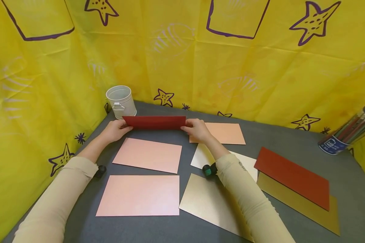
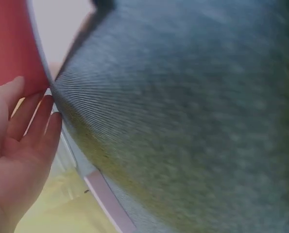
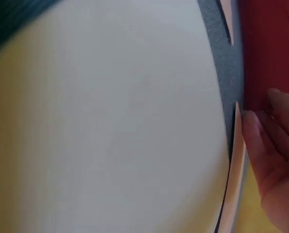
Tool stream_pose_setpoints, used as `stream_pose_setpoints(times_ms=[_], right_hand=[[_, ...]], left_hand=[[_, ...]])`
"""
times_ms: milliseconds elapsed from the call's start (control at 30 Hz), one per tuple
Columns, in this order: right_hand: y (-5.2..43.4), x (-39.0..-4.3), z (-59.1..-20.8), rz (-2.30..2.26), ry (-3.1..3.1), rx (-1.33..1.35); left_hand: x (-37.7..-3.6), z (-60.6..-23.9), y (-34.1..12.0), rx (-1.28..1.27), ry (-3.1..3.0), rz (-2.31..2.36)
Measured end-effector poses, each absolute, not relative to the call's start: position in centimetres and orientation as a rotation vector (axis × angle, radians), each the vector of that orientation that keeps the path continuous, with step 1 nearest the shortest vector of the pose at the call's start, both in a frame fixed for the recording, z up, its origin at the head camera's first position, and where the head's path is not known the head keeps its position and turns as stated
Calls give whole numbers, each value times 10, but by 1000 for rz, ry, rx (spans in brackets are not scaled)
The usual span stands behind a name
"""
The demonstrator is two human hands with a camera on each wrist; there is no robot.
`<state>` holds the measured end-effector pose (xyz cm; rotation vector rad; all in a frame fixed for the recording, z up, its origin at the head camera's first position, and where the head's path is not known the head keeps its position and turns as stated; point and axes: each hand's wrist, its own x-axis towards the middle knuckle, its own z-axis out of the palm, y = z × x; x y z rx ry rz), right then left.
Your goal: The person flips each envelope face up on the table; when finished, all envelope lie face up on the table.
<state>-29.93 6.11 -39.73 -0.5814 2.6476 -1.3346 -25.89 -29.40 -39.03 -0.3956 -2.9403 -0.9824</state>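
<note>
Grey table point(image 1: 292, 138), filling the lower frame: bears eight loose sheets.
Two pink sheets point(image 1: 140, 195), lower left and centre: flat, unfolded.
Gold sheet point(image 1: 207, 202), cream sheet point(image 1: 202, 157) and peach sheet point(image 1: 228, 133), centre right: flat.
Dark red sheet point(image 1: 293, 177), lower right, lying on another gold one: flat.
Red sheet point(image 1: 154, 122), upper centre: apparently folded lengthwise, held off the table; all others look untouched.
White pail point(image 1: 121, 101), upper left.
Pencil tub point(image 1: 349, 130), right edge.
Left hand point(image 1: 115, 130): pinches the red sheet's left end.
Right hand point(image 1: 196, 130): pinches its right end.
</note>
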Motion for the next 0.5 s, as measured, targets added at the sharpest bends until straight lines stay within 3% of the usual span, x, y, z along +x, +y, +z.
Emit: stream_pose_setpoints(times_ms=[167,500], right_hand=[[57,-300,-396,-1409,2619,-481],[54,-303,-400,-1637,2522,-147]], left_hand=[[-263,-385,-290,-262,-2973,-1034],[-271,-379,-272,159,-2761,-1757]])
